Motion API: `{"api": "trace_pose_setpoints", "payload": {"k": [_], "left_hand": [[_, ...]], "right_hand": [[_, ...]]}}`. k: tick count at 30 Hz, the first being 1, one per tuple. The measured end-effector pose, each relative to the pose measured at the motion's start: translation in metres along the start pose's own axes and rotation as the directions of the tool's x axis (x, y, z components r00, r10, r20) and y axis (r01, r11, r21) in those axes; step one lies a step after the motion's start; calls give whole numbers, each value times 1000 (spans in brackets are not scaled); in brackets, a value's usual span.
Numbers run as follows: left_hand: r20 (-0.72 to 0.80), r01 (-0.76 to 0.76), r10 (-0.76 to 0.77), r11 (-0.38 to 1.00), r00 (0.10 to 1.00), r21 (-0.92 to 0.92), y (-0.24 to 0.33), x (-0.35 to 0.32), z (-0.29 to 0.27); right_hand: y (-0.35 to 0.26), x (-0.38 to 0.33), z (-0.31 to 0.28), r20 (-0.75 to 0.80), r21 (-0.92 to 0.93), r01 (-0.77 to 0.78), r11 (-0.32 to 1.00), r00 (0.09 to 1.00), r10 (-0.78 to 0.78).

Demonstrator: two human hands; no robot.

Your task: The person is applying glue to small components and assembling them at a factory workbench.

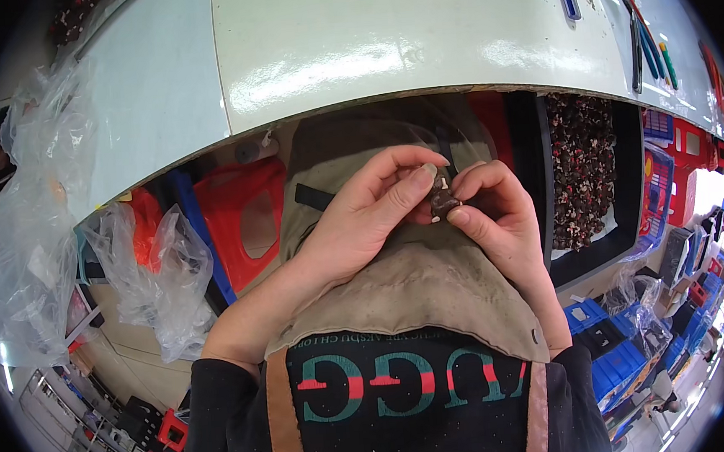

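Head view: two-handed working of dark piece (442, 202), apparently; just off centre toward 3 o'clock.
Right hand (495, 204): thumb and forefinger nearly closed, pinching it.
Left hand (369, 204): fingers curled at its 11 o'clock; can't tell grip.
Dark piece: next move likely calls for steady pinch.

A pale, glossy tabletop (414, 12) spreads out in front of me, a thin seam (219, 60) running to its near edge and white glare shining off it. Under that edge, to my left, I have a red plastic stool (216, 204) and beige floor tiles (140, 351); farther out stands metal racking (62, 436). Beyond the tabletop's near right corner I see stacked blue bins (616, 376) and bright light (715, 199).
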State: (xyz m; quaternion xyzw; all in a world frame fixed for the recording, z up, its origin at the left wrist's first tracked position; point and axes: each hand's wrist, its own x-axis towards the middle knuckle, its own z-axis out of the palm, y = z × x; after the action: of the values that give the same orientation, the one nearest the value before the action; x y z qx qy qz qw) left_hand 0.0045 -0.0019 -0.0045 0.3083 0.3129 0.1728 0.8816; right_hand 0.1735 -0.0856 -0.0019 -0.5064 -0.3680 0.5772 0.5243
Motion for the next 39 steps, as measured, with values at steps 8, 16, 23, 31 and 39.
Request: {"api": "trace_pose_setpoints", "payload": {"k": [8,16,23,31,39], "left_hand": [[28,-92,90,994,996,62,4,-7,9],[39,40,-42,998,998,53,15,-8,10],[117,54,-70,989,991,136,16,-11,11],[167,71,-92,989,982,129,12,-10,8],[107,67,-85,984,991,163,12,-14,11]], "right_hand": [[-5,0,0,-42,209,-150,966,986,162],[-18,7,-8,-8,-385,252,888,961,-277],[-18,12,-7,131,-515,356,780,931,-339],[-13,15,-3,161,-526,468,710,875,-457],[-13,18,-5,255,-730,504,461,827,-501]]}}
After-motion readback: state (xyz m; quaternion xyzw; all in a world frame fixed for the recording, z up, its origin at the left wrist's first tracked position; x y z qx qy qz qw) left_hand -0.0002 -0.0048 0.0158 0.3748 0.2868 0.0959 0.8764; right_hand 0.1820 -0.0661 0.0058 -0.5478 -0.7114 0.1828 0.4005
